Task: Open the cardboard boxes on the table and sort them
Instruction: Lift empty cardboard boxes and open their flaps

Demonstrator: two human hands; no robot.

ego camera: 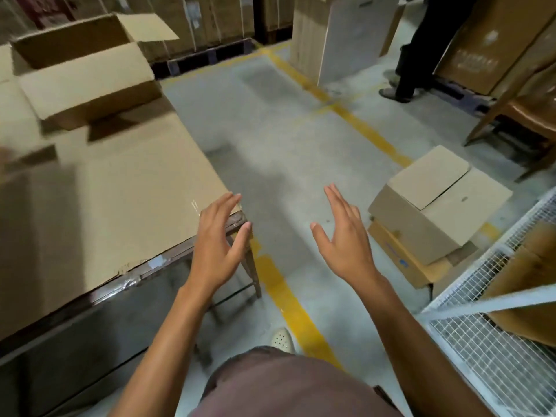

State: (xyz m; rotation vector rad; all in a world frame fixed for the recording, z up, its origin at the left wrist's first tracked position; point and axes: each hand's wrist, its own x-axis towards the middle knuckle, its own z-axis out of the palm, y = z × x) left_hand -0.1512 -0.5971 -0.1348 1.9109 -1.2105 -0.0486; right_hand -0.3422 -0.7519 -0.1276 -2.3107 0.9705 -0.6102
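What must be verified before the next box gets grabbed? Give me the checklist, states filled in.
1. Left hand free: ok, fingers spread, holding nothing.
2. Right hand free: ok, open and empty.
3. Tabletop cardboard box opened: ok, top flaps stand up.
4. Its contents: cannot tell, the bottom is hidden.
5. Floor cardboard box opened: not ok, top flaps lie folded over.
6. Bystander out of the way: ok, standing far off.

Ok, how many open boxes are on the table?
1: the open box sits at the far end of the table, flaps up. The blurry left edge may hide others.
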